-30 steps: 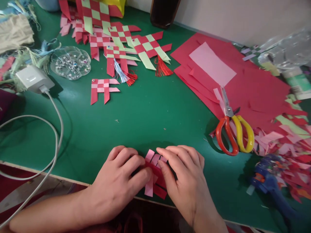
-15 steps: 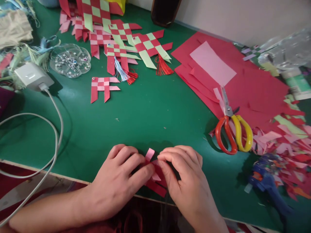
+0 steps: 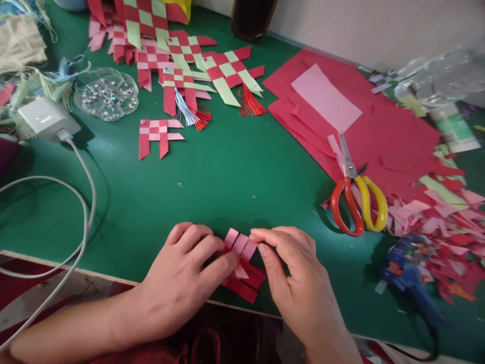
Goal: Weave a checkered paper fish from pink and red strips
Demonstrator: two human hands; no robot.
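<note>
My left hand (image 3: 185, 273) and my right hand (image 3: 291, 275) meet at the near edge of the green table (image 3: 227, 172). Between them lies a small weave of pink and red paper strips (image 3: 240, 263). The left hand's fingers curl over its left side and press it down. The right hand pinches the pink strip ends at the weave's upper right with thumb and forefinger. Red strips stick out toward me below the hands.
Red-and-yellow scissors (image 3: 358, 197) lie on red paper sheets (image 3: 379, 131) to the right. A blue glue gun (image 3: 411, 275) and paper scraps (image 3: 447, 217) sit at the right. Finished woven paper fish (image 3: 182, 60), a tray of googly eyes (image 3: 106, 93), and a white charger (image 3: 47, 119) with cable are on the left.
The pink strips were folded in under my fingers half a second ago and now lie spread out again at the weave's top. Both hands stayed in place.
</note>
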